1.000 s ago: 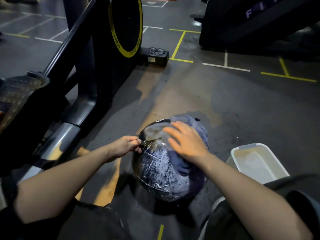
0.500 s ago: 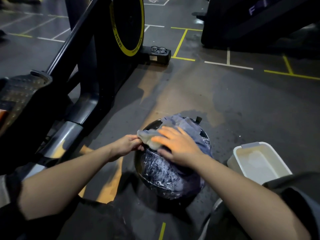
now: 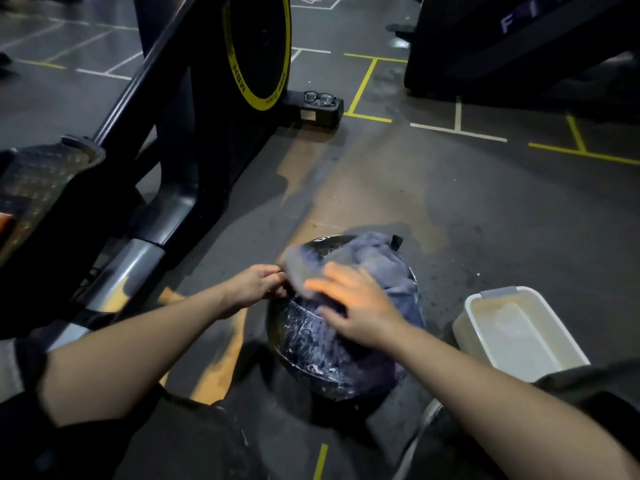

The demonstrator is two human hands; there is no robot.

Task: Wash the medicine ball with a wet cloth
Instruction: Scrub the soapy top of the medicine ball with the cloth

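While our left hand (image 3: 254, 285) pinches the medicine ball's (image 3: 311, 355) edge, our right hand (image 3: 356, 306) presses flat, fingers spread, on the cloth (image 3: 377, 261).

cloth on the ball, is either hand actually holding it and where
The left hand pinches the cloth at its left corner, beside the medicine ball. The right hand only presses flat on top of it.

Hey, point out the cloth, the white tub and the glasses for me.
cloth (image 3: 377, 261): head view, on the bunched blue fabric atop the ball.
white tub (image 3: 465, 322): head view, on its near-left wall.
glasses (image 3: 320, 98): head view, on the bridge between the lenses.
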